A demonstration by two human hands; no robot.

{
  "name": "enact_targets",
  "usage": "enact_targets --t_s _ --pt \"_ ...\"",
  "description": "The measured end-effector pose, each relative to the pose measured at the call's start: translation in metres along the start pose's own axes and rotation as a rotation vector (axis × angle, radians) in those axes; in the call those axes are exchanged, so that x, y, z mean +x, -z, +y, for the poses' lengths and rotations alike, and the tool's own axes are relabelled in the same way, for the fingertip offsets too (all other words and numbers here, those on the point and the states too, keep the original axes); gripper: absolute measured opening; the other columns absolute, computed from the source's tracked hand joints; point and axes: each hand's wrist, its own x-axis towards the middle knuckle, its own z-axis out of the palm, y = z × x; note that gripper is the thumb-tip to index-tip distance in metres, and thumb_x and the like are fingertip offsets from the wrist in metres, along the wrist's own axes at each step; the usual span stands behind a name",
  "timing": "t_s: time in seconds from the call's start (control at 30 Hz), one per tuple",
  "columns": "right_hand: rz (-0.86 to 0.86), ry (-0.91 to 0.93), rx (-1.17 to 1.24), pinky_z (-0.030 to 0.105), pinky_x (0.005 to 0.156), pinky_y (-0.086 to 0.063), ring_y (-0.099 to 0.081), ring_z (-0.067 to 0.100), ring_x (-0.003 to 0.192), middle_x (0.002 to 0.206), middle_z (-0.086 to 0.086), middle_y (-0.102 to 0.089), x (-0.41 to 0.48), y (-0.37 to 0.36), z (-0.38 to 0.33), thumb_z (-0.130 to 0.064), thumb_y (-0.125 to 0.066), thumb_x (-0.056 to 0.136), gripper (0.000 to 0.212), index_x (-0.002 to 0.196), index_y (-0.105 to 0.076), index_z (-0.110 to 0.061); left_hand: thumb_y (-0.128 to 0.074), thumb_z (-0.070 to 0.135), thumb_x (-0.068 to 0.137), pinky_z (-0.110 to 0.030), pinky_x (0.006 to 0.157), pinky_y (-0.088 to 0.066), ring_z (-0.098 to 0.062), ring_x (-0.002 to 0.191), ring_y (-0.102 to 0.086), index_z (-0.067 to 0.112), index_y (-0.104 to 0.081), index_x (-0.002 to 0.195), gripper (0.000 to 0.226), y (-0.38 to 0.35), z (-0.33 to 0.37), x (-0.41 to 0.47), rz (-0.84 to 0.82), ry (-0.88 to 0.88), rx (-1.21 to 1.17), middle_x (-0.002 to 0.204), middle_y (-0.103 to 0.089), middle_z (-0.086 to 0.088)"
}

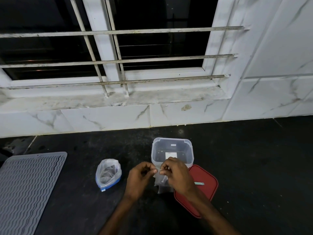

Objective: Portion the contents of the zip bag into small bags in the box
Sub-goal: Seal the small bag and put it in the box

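A clear plastic box (pixel 172 146) stands open on the dark counter, with a white label on its floor. Just in front of it, a small clear bag (pixel 160 181) hangs between my hands. My left hand (pixel 140 177) and my right hand (pixel 176 173) both pinch its top edge. To the left, the zip bag (pixel 108 173) with a blue band stands open, holding small dark items I cannot identify. Neither hand touches the zip bag.
The box's red lid (pixel 203 187) lies flat to the right under my right forearm, with a small green strip (pixel 199 183) on it. A grey ribbed mat (pixel 28 189) covers the counter's left side. A marble wall and barred window stand behind.
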Motion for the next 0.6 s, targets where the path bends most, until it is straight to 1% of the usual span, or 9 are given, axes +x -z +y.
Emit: enact_targets --t_s 0.1,0.2,0.27,0.37,0.5,0.53,0.6 --pt "0.044 -0.043 0.11 0.008 0.07 -0.041 -0.055 -0.002 0.076 0.081 -0.019 -0.053 -0.001 -0.005 -0.002 -0.02 -0.072 0.084 0.003 0.083 -0.07 -0.018 -0.065 0.014 0.09 -0.039 0.085 -0.057 -0.008 0.09 -0.068 0.026 -0.067 0.089 0.012 0.003 -0.001 0.002 -0.013 -0.013 0.087 0.092 -0.071 0.006" --pt "0.078 -0.085 0.195 0.009 0.071 -0.043 -0.056 -0.003 0.079 0.084 -0.02 -0.054 -0.001 -0.008 -0.005 -0.026 -0.073 0.082 0.009 0.088 -0.07 -0.021 -0.059 0.014 0.092 -0.036 0.079 -0.056 -0.006 0.088 -0.065 0.035 -0.06 0.088 0.022 0.004 -0.001 0.004 0.043 -0.085 0.233 0.09 -0.066 0.013" --pt "0.108 -0.132 0.214 0.012 0.069 -0.044 -0.057 0.001 0.077 0.081 -0.016 -0.057 0.002 -0.009 -0.003 -0.027 -0.076 0.08 0.01 0.082 -0.069 -0.02 -0.057 0.011 0.092 -0.037 0.075 -0.055 -0.005 0.085 -0.062 0.035 -0.058 0.087 0.025 0.002 -0.001 0.006 0.098 -0.107 0.279 0.088 -0.064 0.014" --pt "0.122 -0.164 0.204 0.011 0.066 -0.042 -0.057 0.002 0.074 0.076 -0.012 -0.061 0.005 -0.012 -0.001 -0.024 -0.077 0.078 0.012 0.074 -0.067 -0.019 -0.056 0.01 0.093 -0.038 0.074 -0.055 -0.004 0.084 -0.06 0.034 -0.055 0.087 0.025 0.001 -0.001 0.005 0.144 -0.121 0.314 0.088 -0.062 0.013" --pt "0.128 -0.141 0.115 0.004 0.066 -0.037 -0.052 -0.003 0.074 0.082 -0.012 -0.057 0.006 -0.009 0.0 -0.019 -0.071 0.085 0.006 0.08 -0.069 -0.016 -0.055 0.013 0.095 -0.036 0.075 -0.055 -0.005 0.085 -0.061 0.032 -0.057 0.09 0.019 -0.004 -0.001 0.003 0.151 -0.113 0.276 0.09 -0.062 0.013" --pt "0.137 -0.137 0.11 0.004 0.068 -0.037 -0.053 -0.002 0.075 0.083 -0.012 -0.057 0.006 -0.008 0.0 -0.019 -0.071 0.086 0.006 0.082 -0.07 -0.015 -0.055 0.012 0.095 -0.037 0.074 -0.055 -0.007 0.085 -0.061 0.032 -0.057 0.089 0.02 -0.005 -0.001 0.003 0.158 -0.108 0.243 0.09 -0.063 0.012" --pt "0.17 -0.135 0.18 0.008 0.069 -0.042 -0.057 0.002 0.076 0.081 -0.012 -0.059 0.007 -0.005 0.001 -0.02 -0.074 0.082 0.007 0.079 -0.071 -0.015 -0.053 0.011 0.096 -0.038 0.071 -0.054 -0.01 0.082 -0.062 0.028 -0.057 0.089 0.019 -0.006 0.001 0.003 0.156 -0.099 0.173 0.086 -0.064 0.008"
